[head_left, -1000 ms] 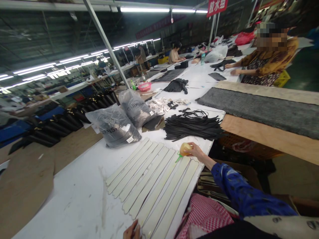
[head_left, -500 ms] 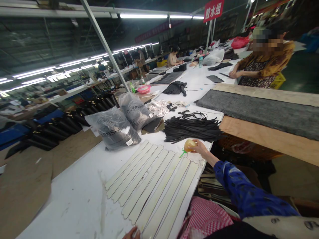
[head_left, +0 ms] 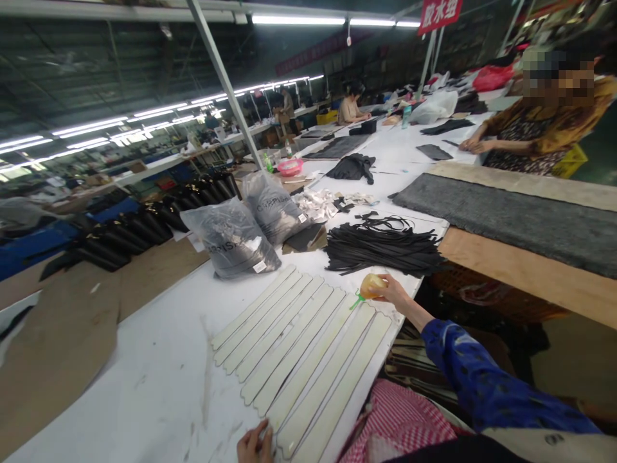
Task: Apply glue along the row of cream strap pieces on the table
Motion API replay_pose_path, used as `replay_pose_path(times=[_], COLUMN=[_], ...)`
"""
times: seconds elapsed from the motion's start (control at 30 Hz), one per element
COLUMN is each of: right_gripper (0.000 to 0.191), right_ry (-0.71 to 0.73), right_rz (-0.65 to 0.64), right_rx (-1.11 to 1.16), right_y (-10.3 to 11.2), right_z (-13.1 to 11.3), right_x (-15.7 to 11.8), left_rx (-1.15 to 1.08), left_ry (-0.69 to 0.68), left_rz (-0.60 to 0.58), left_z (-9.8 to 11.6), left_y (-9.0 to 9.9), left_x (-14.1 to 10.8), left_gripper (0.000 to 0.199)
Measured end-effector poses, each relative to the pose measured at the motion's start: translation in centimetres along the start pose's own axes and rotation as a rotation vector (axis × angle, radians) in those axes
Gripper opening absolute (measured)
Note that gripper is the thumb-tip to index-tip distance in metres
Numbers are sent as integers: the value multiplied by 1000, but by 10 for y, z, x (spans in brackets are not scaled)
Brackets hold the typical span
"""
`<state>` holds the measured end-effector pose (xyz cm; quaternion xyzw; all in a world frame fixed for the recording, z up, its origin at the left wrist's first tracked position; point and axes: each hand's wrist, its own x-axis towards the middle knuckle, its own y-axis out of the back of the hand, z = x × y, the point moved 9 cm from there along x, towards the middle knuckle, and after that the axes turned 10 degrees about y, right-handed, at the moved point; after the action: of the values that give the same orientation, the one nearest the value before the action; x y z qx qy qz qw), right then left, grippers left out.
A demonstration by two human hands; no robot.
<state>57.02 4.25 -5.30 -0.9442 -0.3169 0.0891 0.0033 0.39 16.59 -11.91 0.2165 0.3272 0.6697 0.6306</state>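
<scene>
In my right hand point(head_left: 393, 290) is a yellowish glue bottle point(head_left: 371, 287), tipped so that its green nozzle point(head_left: 357, 301) points down at the far end of one strip. Several long pale strips point(head_left: 311, 350) with wavy ends lie side by side on the white table. My left hand point(head_left: 255, 442) is at the near ends of the strips, at the lower edge of the view. Its fingers are bent and somewhat apart, with the fingertips close to or touching a strip's end. No object shows in it.
Black straps point(head_left: 385, 247) lie in a heap beyond the strips. Two grey plastic bags point(head_left: 231, 241) stand at their left. Brown board point(head_left: 159, 276) runs along the left side. Dark grey felt point(head_left: 501, 209) covers the bench at right, where a co-worker point(head_left: 535, 138) sits.
My left hand has come further into view at the near strip ends. The right hand still holds the bottle, its nozzle near the strip's far end. The whole view has shifted slightly.
</scene>
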Motion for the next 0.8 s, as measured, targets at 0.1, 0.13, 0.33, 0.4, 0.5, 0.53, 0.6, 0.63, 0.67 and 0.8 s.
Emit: replay_pose_path(times=[0.1,0.13,0.33,0.4,0.5,0.53,0.6,0.63,0.67,0.8], right_gripper=[55,54,57,60,62,63,64,65,66,66], right_ry=[-117,-152,-338,-346,-323,-315,-293,-276,-257,-183], right_rz=[-118,-167,-424,-479,-555,-574,-604,-618,-630,-649], right_rx=[86,125,294,293,236,211,169,155,143,88], right_y=[-39,-56,-171,-204,-245,-256,-274,-281,-288,-306], right_z=[21,28,56,58,59,60,61,62,62,64], right_x=[-21,-29,-87,-105,-127,-133,-144,-148,-152,-163], left_rx=[-66,-82,-131,-118,-119,-125,-140,-146,-151,-158], left_ry=[-1,8,1,-12,-32,-35,-35,-32,-29,-8], left_rz=[-43,-54,-15,-3,-19,-30,-50,-57,-64,-86], left_z=[9,11,18,20,24,26,27,27,26,21], left_y=[7,10,26,27,23,21,18,16,16,14], left_x=[-4,-5,-10,-6,9,15,29,35,40,52], left_gripper=[57,55,43,40,37,37,36,36,35,32])
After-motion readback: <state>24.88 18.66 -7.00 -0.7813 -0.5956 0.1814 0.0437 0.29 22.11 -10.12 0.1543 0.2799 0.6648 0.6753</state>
